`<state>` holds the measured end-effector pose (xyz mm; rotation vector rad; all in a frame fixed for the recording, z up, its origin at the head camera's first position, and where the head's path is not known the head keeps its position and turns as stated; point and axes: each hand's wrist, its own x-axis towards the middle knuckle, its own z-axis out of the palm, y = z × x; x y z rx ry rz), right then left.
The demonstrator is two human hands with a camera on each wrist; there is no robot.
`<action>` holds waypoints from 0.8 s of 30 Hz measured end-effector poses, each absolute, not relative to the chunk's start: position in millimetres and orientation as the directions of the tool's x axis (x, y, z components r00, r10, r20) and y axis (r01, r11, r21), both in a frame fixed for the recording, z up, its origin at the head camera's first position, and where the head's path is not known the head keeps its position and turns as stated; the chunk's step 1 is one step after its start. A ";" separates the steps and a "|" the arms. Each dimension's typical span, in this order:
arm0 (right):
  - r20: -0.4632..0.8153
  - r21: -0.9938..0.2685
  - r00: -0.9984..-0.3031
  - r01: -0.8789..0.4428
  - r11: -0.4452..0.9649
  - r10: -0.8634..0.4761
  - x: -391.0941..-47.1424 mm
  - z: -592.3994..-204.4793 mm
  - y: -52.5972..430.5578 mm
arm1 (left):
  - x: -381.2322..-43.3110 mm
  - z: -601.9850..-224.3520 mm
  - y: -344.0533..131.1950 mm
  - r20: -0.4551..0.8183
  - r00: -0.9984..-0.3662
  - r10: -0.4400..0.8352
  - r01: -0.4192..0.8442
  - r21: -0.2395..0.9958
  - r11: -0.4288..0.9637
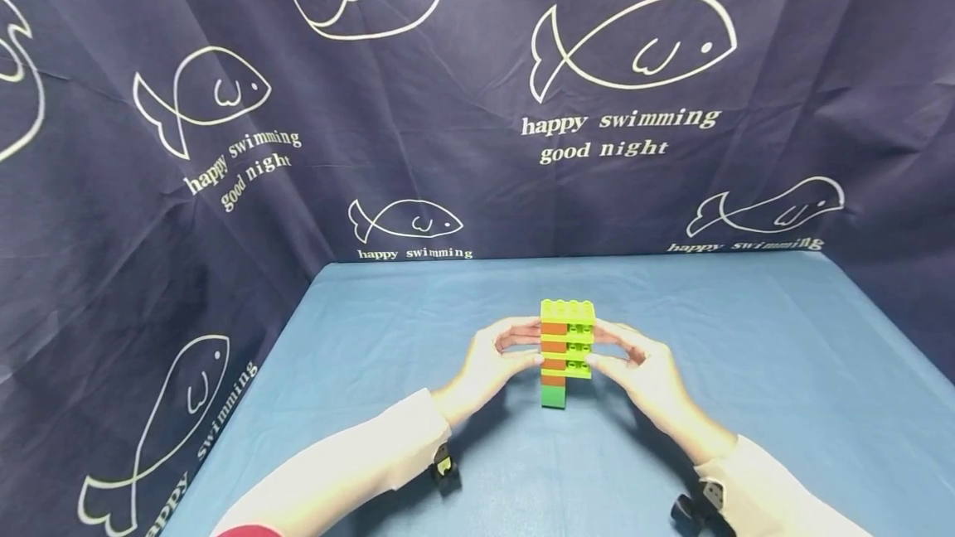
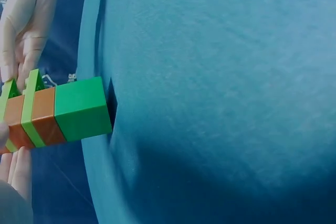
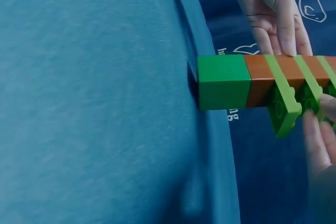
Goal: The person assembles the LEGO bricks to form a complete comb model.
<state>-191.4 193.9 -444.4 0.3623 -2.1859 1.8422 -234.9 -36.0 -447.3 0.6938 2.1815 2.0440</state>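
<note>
A tower of toy building blocks (image 1: 554, 347) stands upright near the middle of the table, with a dark green brick (image 3: 224, 83) as its base. Above that, orange bricks (image 2: 46, 111) alternate with lime-green plates (image 1: 569, 311), which jut out to the right as stacked shelves. My left hand (image 1: 488, 361) grips the tower's left side, thumb in front and fingers behind. On the opposite side, my right hand (image 1: 647, 367) pinches the jutting plates between thumb and fingers. In the right wrist view, the right fingertips (image 3: 313, 129) are at the plates' free ends.
Blue cloth covers the table (image 1: 418, 313). A dark curtain (image 1: 477, 147) printed with white fish and lettering hangs behind it and along the left. Small dark devices are strapped at the left wrist (image 1: 445, 466) and the right wrist (image 1: 705, 508).
</note>
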 end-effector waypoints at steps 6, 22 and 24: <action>0.344 -0.931 -0.939 -0.343 0.126 -0.013 -202.0 -443.3 193.3 | -246.9 -447.7 -32.5 0.238 -0.909 0.343 0.267 0.963 0.038; 0.204 -0.955 -0.979 -0.197 0.224 0.008 -238.4 -450.1 196.2 | -282.3 -451.0 -27.4 0.030 -0.927 0.374 -0.001 0.997 -0.080; 0.188 -0.959 -0.982 -0.183 0.218 0.003 -242.3 -449.6 196.9 | -285.6 -450.9 -26.8 0.004 -0.926 0.377 -0.031 0.996 -0.087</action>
